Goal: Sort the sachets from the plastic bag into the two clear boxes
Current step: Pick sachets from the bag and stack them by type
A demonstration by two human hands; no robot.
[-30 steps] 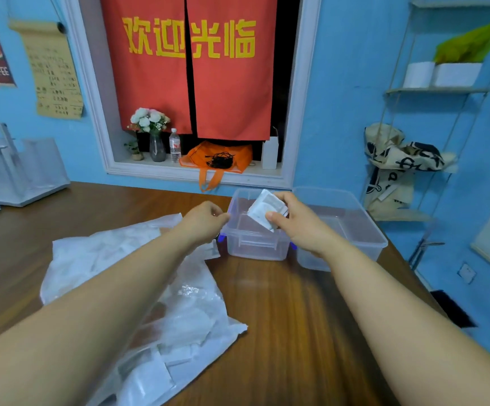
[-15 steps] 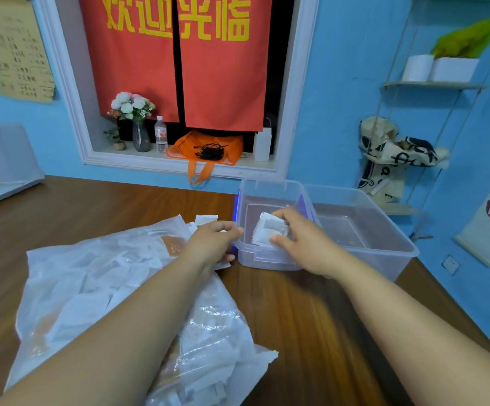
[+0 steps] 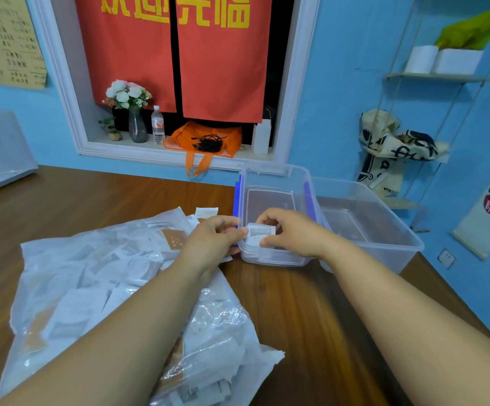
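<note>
A clear plastic bag (image 3: 91,288) full of white and brown sachets lies on the wooden table (image 3: 311,332) at the left. Two clear boxes stand side by side beyond it: a small box (image 3: 270,186) with blue clips and a larger box (image 3: 378,218) to its right. My right hand (image 3: 293,232) pinches a white sachet (image 3: 260,232) just inside the small box's near edge. My left hand (image 3: 213,235) pinches the same sachet's left end at the box's left rim. One loose sachet (image 3: 207,213) lies by the bag's mouth.
A window ledge (image 3: 150,152) behind the table carries a flower vase, a water bottle and an orange bag (image 3: 205,139). A clear acrylic stand (image 3: 0,153) sits at the table's far left. Wall shelves (image 3: 431,77) hang at the right.
My right hand has lowered the white sachet from above the small box down into its near end. My left hand has moved right and taken the sachet's left end.
</note>
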